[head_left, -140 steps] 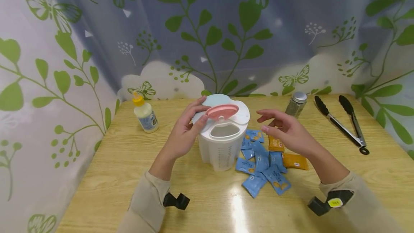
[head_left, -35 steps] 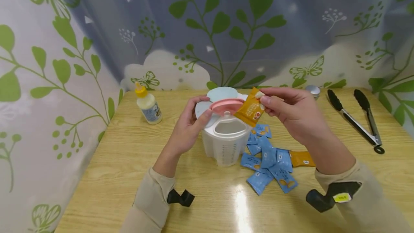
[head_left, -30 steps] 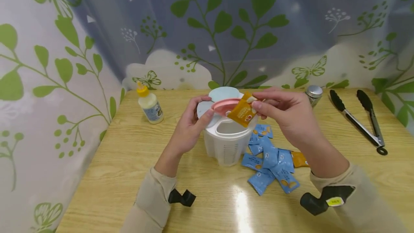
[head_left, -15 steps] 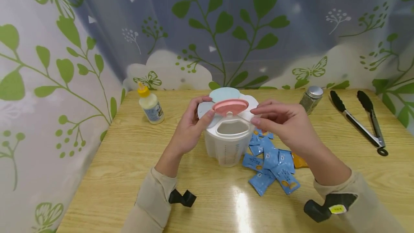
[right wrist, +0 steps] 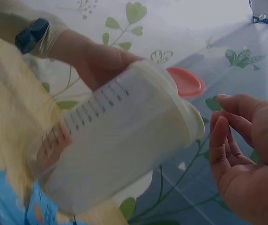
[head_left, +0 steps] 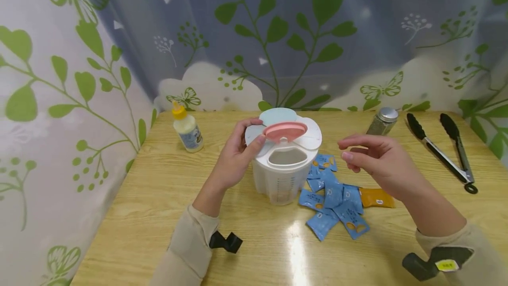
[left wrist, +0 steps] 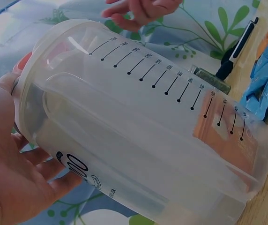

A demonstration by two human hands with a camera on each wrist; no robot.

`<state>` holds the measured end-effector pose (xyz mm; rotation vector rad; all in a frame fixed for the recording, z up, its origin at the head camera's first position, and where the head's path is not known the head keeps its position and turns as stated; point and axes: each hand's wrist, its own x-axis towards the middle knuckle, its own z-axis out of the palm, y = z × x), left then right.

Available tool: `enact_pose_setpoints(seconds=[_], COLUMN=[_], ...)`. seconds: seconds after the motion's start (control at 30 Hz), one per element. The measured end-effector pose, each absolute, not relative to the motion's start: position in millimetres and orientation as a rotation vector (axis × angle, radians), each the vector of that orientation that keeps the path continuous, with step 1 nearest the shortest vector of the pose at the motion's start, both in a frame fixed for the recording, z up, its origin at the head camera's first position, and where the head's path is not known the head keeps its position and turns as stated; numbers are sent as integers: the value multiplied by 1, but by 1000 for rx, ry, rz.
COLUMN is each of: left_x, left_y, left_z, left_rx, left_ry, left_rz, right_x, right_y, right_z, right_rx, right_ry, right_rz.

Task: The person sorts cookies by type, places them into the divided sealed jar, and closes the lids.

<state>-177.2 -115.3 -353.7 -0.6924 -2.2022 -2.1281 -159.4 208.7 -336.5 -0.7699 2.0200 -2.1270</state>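
Observation:
A translucent canister (head_left: 279, 184) with measuring marks stands on the table, its white lid (head_left: 309, 142) on. The lid's pink flap (head_left: 285, 132) is raised above an opening, next to a pale blue flap (head_left: 278, 114). My left hand (head_left: 238, 158) grips the lid's left edge, thumb on top and fingers round the side. Through the canister wall in the left wrist view, an orange packet (left wrist: 227, 136) shows at the bottom. To the right, my right hand (head_left: 381, 162) hovers loosely curled with nothing in it. Blue packets (head_left: 332, 195) and one orange packet (head_left: 377, 197) lie below it.
A glue-like bottle (head_left: 188, 132) with a yellow cap stands at the left. Behind the right hand is a glass jar (head_left: 382, 122) with a silver lid. Black-tipped tongs (head_left: 440, 149) lie at the far right. A patterned curtain (head_left: 246, 34) hangs behind the table.
The right hand took up an orange packet, brought it to the lid's opening and let it go inside; now it has drawn back to the right. The left hand keeps its hold.

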Motion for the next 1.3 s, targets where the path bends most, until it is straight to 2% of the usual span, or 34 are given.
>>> enact_pose_setpoints(seconds=[0.47, 0.8, 1.3], left_x=[-177, -176, -175], left_y=[-115, -114, -116], left_z=[-350, -351, -351], left_rx=[-678, -667, -641], left_ry=[-2227, -2221, -2244], left_rz=[-2115, -2104, -2083], right_x=[-157, -151, -156], right_y=[280, 304, 322], right_z=[-382, -411, -444], right_rx=[-518, -356, -452], right_ry=[2270, 2396, 2579], right_rz=[-1745, -1530, -1305])
